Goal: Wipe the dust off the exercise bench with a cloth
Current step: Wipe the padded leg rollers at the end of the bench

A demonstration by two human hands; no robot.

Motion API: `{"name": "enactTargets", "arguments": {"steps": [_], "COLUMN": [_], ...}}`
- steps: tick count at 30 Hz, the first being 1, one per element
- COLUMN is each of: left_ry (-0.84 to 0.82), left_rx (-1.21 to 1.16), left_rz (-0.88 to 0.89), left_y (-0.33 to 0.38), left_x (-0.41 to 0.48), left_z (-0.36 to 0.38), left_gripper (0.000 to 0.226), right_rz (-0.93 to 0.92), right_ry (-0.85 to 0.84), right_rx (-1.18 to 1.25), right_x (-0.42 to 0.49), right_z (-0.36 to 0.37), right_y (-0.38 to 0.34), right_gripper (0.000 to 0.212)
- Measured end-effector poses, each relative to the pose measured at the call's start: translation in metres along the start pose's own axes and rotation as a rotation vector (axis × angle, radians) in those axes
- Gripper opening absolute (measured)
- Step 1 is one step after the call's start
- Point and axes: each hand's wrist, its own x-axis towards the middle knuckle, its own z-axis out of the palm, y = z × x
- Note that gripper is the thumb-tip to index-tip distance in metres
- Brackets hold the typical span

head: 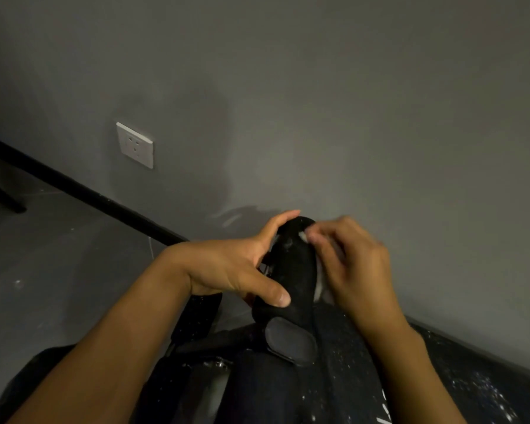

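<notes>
Standing upright low in the middle of the view, close to the grey wall [349,102], the bench's black foam roller pad [291,270] was speckled with pale dust. A white cloth [318,289] was pressed against its right side, mostly hidden under the right hand [355,264], whose curled fingers gripped it. The left hand [227,267] clasped the pad from the other side, thumb across the near face and fingers round the far edge. Below lay the dust-flecked exercise bench [459,377]. Farther left, a white wall socket [134,145] sat above a black skirting board [74,188].
</notes>
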Motion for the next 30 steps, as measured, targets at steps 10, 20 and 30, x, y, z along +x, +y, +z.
{"name": "enactTargets", "arguments": {"steps": [10,20,30], "left_ry": [0.057,0.147,0.003], "left_rx": [0.113,0.237,0.071], "left_rz": [-0.002,-0.051,-0.072], "left_y": [0.003,0.011,0.011], "left_x": [-0.001,-0.003,-0.01], "left_z": [0.008,0.01,0.002], "left_gripper": [0.124,0.129,0.132], "right_rz": [-0.056,0.046,0.024], "right_ry": [-0.126,-0.041,-0.02], "right_rx": [0.014,0.06,-0.068], "right_x": [-0.014,-0.011,0.023], "right_z": [-0.012,-0.007,0.001], "right_y": [-0.02,-0.01,-0.006], "right_gripper": [0.01,0.008,0.007]}}
